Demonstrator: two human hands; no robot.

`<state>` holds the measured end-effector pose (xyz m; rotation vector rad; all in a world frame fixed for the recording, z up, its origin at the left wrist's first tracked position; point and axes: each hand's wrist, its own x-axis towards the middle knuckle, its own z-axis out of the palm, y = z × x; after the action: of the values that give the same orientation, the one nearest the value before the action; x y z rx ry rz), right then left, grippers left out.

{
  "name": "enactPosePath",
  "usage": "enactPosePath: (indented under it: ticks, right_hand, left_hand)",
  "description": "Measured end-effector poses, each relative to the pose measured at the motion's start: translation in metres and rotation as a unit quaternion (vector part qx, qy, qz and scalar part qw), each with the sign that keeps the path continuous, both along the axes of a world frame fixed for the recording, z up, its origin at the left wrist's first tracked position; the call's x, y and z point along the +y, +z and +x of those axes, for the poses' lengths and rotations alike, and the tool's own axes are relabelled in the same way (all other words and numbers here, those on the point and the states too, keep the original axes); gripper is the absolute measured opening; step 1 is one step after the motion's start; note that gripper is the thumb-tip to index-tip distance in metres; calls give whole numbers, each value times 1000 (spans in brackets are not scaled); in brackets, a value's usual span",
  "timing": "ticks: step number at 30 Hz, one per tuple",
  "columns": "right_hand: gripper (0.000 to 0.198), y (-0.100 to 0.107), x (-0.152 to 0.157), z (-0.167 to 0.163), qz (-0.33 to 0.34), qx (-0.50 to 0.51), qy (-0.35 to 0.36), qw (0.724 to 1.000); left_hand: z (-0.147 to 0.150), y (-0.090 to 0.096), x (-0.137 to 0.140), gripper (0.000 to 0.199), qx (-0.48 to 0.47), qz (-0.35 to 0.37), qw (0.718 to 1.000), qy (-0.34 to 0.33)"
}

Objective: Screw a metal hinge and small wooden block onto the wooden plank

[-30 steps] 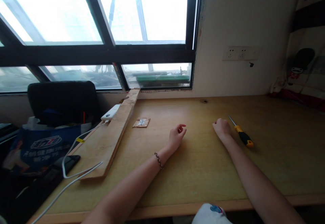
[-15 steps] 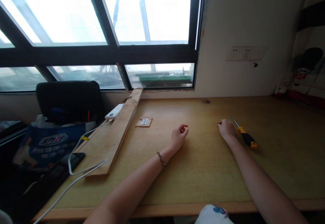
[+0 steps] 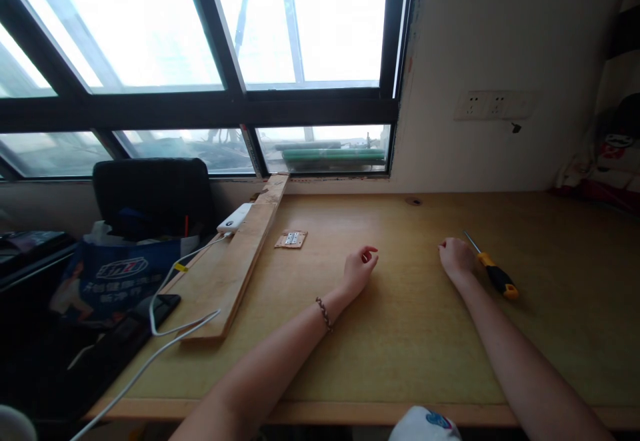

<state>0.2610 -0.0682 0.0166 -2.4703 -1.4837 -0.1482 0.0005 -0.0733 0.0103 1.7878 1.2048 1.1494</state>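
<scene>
Grip: on the left hand (image 3: 359,271), the fingers are loosely curled and a gap is left between forefinger and thumb; on the right hand (image 3: 456,259), the fingers are folded inward, and whether something small is pinched there cannot be told.
Window: a wide, dark-framed window (image 3: 320,109) is set in the wall behind the table.
Table: a yellowish tabletop (image 3: 390,354) is spread beneath both forearms, with the two hands set well apart.
Chair: a black chair back (image 3: 150,191) is seen beyond the table's left side.
Bag: a blue printed bag (image 3: 125,267) is placed in front of it.
Board: a long wooden board (image 3: 235,271) is laid along the table's left side.
Cable: a white cable (image 3: 131,381) is looped over the board's near end.
Sockets: a white socket panel (image 3: 497,105) is mounted on the wall at right.
Screwdriver: a yellow-and-black-handled screwdriver (image 3: 499,276) is laid just right of the right hand, its shaft pointed away from the person.
Hinge: a silver metal hinge (image 3: 292,239) is rested on a thin brown piece (image 3: 302,238), between the board and the left hand.
</scene>
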Motion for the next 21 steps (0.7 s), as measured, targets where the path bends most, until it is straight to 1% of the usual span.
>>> enactPosePath:
  ticks: [6, 11, 15, 21]
  right_hand:
    - [26, 0, 1, 1, -10, -3, -11, 1000]
    - [25, 2, -3, -2, 5, -19, -6, 1000]
    - [26, 7, -6, -14, 49, -23, 28, 998]
    - [21, 7, -5, -32, 105, -25, 94, 990]
  left_hand:
    - [0, -1, 0, 20, 0, -2, 1000, -1]
    - [0, 0, 0, 19, 2, -1, 1000, -1]
    - [0, 2, -1, 16, 5, -5, 1000, -2]
    - [1, 2, -1, 19, -4, -12, 1000, 2]
